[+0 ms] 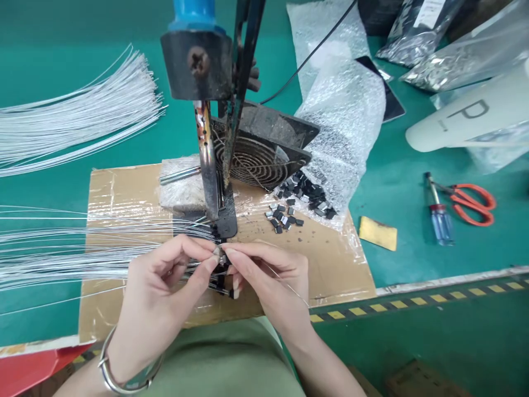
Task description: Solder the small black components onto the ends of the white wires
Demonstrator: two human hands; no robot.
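Note:
My left hand (165,289) and my right hand (275,275) meet just below the tip of a soldering iron (209,160) held upright on a stand. Thumb and forefinger of my left hand pinch a small part, largely covered by the fingertips. The fingers of my right hand are closed at the same spot, and a thin wire (289,286) runs out across that hand. What exactly sits between the fingertips is too small to tell. Many thin white wires (70,267) stretch from the left to beneath my left hand, over the cardboard (334,264).
A dirty fan (260,160) stands behind the iron. Small black and silver connectors (285,218) lie right of it, by bubble wrap (343,127). Farther right are a yellow sponge (378,233), screwdriver (441,223), orange-handled scissors (473,204) and cup (467,113). More wires (82,121) lie upper left.

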